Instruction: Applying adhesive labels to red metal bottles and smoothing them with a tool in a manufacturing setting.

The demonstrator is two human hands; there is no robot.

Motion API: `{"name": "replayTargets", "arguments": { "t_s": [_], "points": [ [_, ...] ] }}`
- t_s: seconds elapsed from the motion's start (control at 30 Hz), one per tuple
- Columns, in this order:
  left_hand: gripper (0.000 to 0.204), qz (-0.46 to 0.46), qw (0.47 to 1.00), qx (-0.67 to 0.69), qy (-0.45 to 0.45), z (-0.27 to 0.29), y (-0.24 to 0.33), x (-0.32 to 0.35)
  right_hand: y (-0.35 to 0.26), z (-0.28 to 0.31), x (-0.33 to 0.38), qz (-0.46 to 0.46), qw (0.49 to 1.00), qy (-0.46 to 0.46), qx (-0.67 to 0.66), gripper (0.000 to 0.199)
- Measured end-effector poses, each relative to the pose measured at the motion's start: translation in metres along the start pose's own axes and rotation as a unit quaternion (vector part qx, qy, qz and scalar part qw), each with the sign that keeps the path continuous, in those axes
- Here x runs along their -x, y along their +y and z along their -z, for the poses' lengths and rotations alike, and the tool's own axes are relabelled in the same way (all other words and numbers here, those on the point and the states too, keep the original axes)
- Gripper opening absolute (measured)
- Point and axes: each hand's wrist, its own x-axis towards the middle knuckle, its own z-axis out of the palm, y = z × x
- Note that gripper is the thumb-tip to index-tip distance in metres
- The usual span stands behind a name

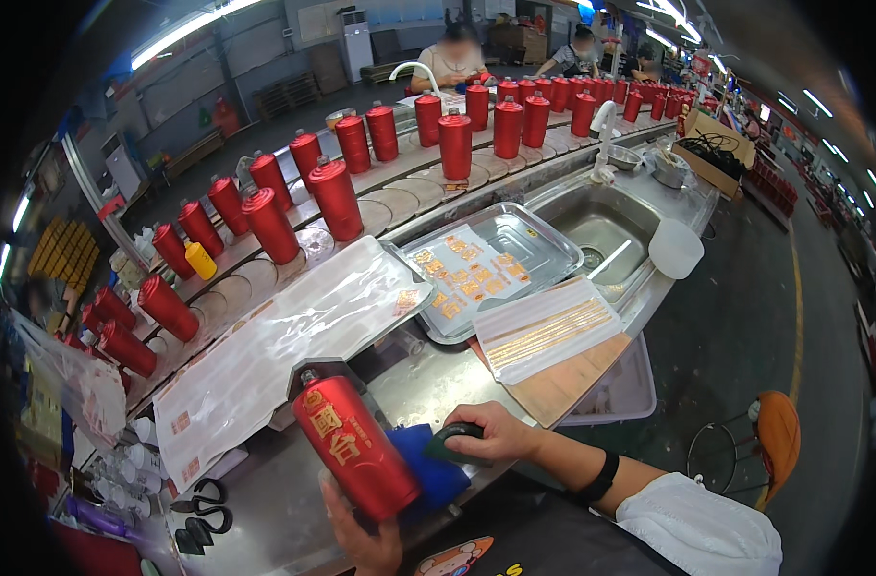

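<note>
Left hand [369, 540] grips the gold-lettered red bottle [357, 449], tilted
Right hand [503, 434] now, fingers closed round a dark green tool [448, 446]

Looks like a factory workshop; shown by long conveyor [414, 199] with red bottles [455, 151], workers [446, 67] alongside, strip lights [196, 32] overhead.

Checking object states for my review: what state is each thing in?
Held red bottle: tilted, gold characters on front, in left fingers.
Dark green tool: gripped by right fingers.
Blue cloth: crumpled.
Other red bottles: standing upright.
Metal tray: bearing sticker sheet.
Gold-strip sheet: flat on brown board.
Cardboard box: open, dark cords inside.
</note>
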Motion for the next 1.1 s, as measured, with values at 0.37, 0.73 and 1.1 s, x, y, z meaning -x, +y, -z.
{"name": "replayTargets", "arguments": {
  "t_s": [0.37,0.73,1.1],
  "points": [
    [0.081,-0.008,1.0,-0.014,-0.007,-0.001,0.002,0.004,0.0,0.001,0.007,-0.021,1.0,-0.003,-0.001,0.027],
    [0.109,-0.07,0.983,-0.15,-0.08,0.01,0.013,-0.036,-0.062,-0.027,-0.048,-0.104,0.968,0.092,-0.209,0.024],
    [0.11,-0.086,0.981,-0.164,-0.064,0.008,0.005,-0.029,-0.041,-0.041,-0.062,-0.121,0.954,0.128,-0.242,0.018]
  ]
}}
